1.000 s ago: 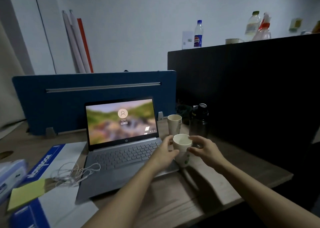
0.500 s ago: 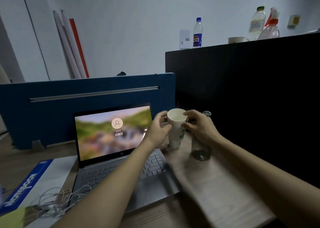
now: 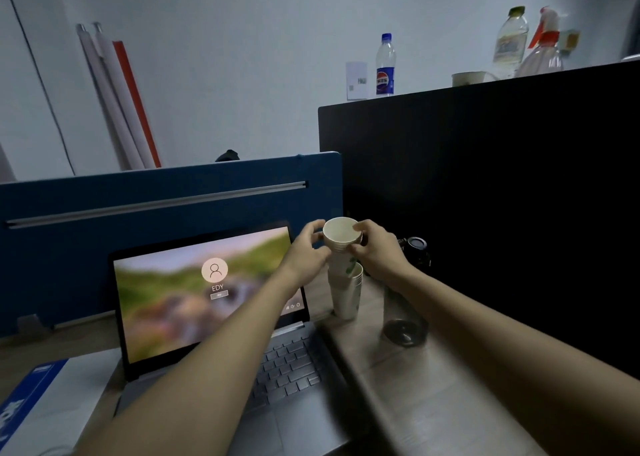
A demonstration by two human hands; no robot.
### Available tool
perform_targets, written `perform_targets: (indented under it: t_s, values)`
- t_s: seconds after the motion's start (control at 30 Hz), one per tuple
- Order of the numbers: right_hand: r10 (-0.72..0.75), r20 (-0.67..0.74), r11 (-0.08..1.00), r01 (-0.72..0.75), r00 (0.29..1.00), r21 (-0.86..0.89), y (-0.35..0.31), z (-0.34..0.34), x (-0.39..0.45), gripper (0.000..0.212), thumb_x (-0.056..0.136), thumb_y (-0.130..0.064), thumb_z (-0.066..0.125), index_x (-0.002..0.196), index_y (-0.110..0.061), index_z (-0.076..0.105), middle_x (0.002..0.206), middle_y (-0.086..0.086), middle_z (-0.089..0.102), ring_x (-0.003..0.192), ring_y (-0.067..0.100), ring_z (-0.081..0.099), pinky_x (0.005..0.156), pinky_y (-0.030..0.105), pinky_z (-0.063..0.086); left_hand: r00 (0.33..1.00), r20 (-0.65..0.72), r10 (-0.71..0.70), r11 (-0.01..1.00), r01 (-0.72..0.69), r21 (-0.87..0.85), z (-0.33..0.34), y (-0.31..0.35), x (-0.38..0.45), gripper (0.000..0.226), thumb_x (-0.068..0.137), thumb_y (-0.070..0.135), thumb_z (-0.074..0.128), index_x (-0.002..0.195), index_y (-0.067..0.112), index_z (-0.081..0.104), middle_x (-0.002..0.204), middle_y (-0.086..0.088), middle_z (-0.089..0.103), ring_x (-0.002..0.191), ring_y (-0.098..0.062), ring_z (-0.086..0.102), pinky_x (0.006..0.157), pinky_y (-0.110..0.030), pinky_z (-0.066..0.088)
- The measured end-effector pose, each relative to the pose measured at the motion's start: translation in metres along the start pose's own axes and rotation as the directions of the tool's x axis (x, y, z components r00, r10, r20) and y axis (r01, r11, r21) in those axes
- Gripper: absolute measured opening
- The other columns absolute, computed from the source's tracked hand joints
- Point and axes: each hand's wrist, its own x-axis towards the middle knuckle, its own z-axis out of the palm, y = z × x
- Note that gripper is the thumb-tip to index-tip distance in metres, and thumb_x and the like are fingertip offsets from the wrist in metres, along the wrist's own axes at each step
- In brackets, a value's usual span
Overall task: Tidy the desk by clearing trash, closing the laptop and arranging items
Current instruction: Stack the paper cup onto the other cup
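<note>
An open silver laptop [image 3: 207, 303] with a lit login screen sits on the wooden desk [image 3: 433, 396]. Just right of its screen stands a stack of white paper cups [image 3: 346, 296]. A nested set of paper cups [image 3: 341, 232] sits partly inside that stack's top. My left hand [image 3: 306, 248] touches its left side with curled fingers. My right hand [image 3: 375, 248] grips its right rim, thumb over the edge.
A dark transparent bottle [image 3: 405, 303] stands right of the cups, against a black partition [image 3: 485, 178]. A blue divider [image 3: 156, 206] runs behind the laptop. A blue-and-white box [image 3: 41, 396] lies at the left. Bottles [image 3: 385, 64] stand on top of the black partition.
Both hands carried the nested cups from in front of the laptop back to the standing cup stack and lowered them into its top. The view moved closer.
</note>
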Motion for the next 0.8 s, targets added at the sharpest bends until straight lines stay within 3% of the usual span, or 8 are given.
perform_targets:
  t_s: [0.1,0.23,0.4,0.6,0.7,0.8]
  values:
    - [0.057,0.019,0.998,-0.057,0.998,-0.011,0.005,0.011,0.004,0.044,0.084,-0.019,0.064,0.126,-0.011,0.055,0.121,0.011,0.065,0.111,0.025,0.059,0.078,0.024,0.039,0.999,0.012,-0.036,0.998,0.035,0.048,0.006,-0.015,0.007,0.05,0.09,0.006,0.056,0.135,0.024,0.045,0.128,0.001,0.059,0.122,-0.017,0.053,0.104,-0.042,0.045]
    - [0.114,0.047,0.993,-0.113,0.992,-0.03,0.014,0.024,0.0,0.044,0.086,-0.016,0.06,0.129,-0.009,0.053,0.123,0.015,0.062,0.11,0.029,0.059,0.081,0.031,0.048,0.992,0.067,-0.108,0.993,0.104,0.057,0.013,-0.034,0.009,0.058,0.09,0.001,0.051,0.144,0.016,0.038,0.14,-0.008,0.052,0.126,-0.022,0.051,0.107,-0.041,0.043]
    - [0.152,0.074,0.988,-0.15,0.986,-0.037,0.023,0.037,-0.006,0.045,0.09,-0.014,0.055,0.135,-0.007,0.05,0.128,0.016,0.06,0.114,0.029,0.057,0.081,0.03,0.047,0.985,0.105,-0.136,0.989,0.129,0.067,0.018,-0.053,0.005,0.063,0.09,-0.001,0.053,0.147,0.013,0.033,0.142,-0.004,0.047,0.122,-0.01,0.045,0.108,-0.036,0.042]
    - [0.155,0.066,0.987,-0.152,0.986,-0.047,0.024,0.045,-0.013,0.046,0.094,-0.014,0.053,0.139,-0.007,0.046,0.133,0.017,0.058,0.121,0.03,0.054,0.093,0.034,0.047,0.984,0.108,-0.141,0.99,0.136,0.046,0.017,-0.061,-0.002,0.068,0.088,-0.005,0.051,0.149,0.018,0.031,0.147,-0.002,0.044,0.135,-0.014,0.041,0.111,-0.042,0.039]
    - [0.149,0.073,0.988,-0.146,0.986,-0.055,0.023,0.042,-0.016,0.047,0.093,-0.016,0.055,0.138,-0.006,0.048,0.132,0.016,0.059,0.121,0.029,0.055,0.095,0.034,0.046,0.982,0.112,-0.15,0.989,0.147,0.032,0.013,-0.062,-0.007,0.066,0.089,-0.006,0.049,0.149,0.018,0.033,0.147,-0.001,0.044,0.135,-0.015,0.043,0.103,-0.034,0.042]
    - [0.136,0.08,0.989,-0.13,0.987,-0.074,0.022,0.038,-0.024,0.046,0.091,-0.018,0.057,0.135,-0.006,0.05,0.129,0.016,0.06,0.118,0.03,0.056,0.093,0.035,0.047,0.98,0.131,-0.151,0.988,0.153,-0.003,0.011,-0.058,-0.016,0.064,0.089,-0.009,0.046,0.147,0.016,0.036,0.145,0.0,0.047,0.133,-0.015,0.045,0.076,-0.009,0.048]
